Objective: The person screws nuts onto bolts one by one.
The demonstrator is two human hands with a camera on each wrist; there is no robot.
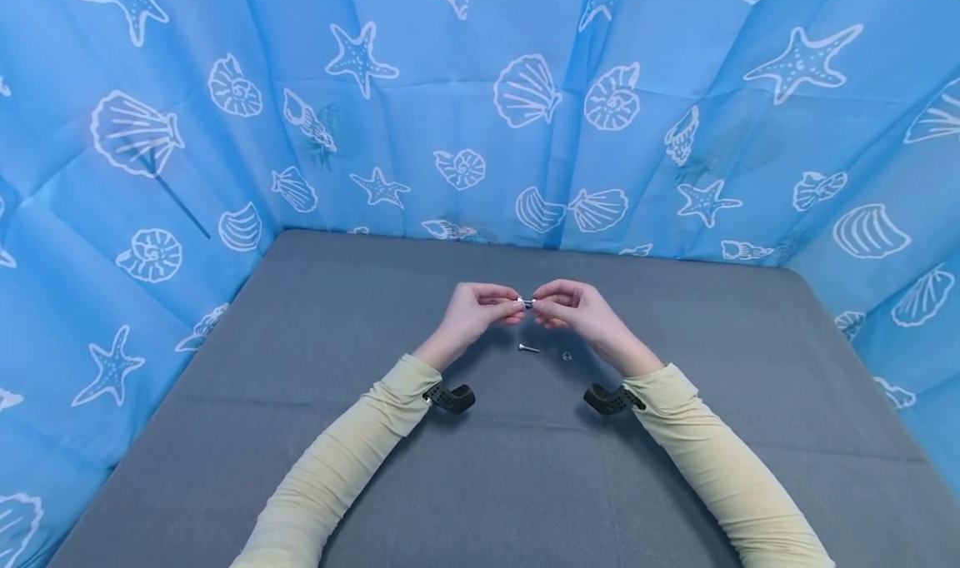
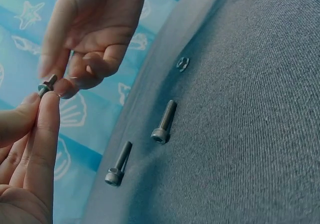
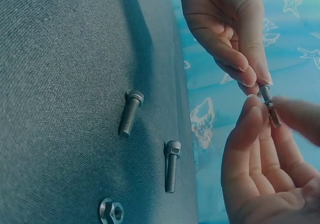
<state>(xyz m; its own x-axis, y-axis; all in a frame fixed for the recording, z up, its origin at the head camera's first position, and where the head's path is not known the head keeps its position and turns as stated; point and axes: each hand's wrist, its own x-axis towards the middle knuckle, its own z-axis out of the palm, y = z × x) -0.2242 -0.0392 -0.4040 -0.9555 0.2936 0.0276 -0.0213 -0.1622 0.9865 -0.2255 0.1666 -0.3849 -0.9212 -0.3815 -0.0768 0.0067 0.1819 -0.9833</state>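
Observation:
My left hand [image 1: 476, 311] pinches a small metal bolt [image 3: 275, 118] by its head end, between thumb and forefinger. Partway along the thread sits a nut [image 2: 45, 87]. From the other side my right hand [image 1: 588, 311] has its thumb and forefinger at this nut, the thumb blurred in the left wrist view. On the table below, a loose socket-head bolt [image 2: 164, 121] lies on its side. Beside it is a second bolt [image 3: 172, 166] with a nut near its head. A loose flanged nut [image 3: 111, 211] rests closer to my right forearm.
The table [image 1: 480, 485] has a grey cloth cover. Blue curtains [image 1: 465, 118] with white shells and starfish stand around its back and sides. Dark straps with curved black pieces [image 1: 453, 399] are on both wrists, over pale yellow sleeves [image 1: 352, 460].

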